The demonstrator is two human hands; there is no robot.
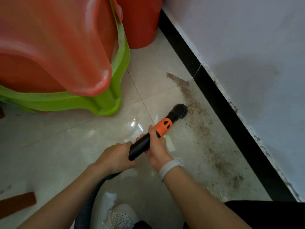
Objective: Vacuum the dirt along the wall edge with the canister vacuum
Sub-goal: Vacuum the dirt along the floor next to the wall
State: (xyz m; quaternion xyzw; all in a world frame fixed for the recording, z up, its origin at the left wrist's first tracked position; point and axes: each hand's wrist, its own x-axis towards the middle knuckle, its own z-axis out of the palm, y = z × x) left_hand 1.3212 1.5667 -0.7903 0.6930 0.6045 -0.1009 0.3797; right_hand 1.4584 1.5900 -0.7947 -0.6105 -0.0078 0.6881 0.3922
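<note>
**While both hands grip the wand, nozzle sits at the dirt's edge**

Left hand (pixel 115 157) has fingers clenched round the rear of the black vacuum wand (pixel 140 146), where the hose (pixel 92 195) joins. Right hand (pixel 156 146) has fingers wrapped round it just behind the orange collar (pixel 164 127). Round black nozzle (pixel 180 110) is down on the tiled floor (pixel 66 146), touching the left edge of the dirt strip (pixel 198 123) running beside the black baseboard (pixel 214 96). Canister out of frame. Stacked orange and green stools (pixel 57 55) stand at upper left.
</note>
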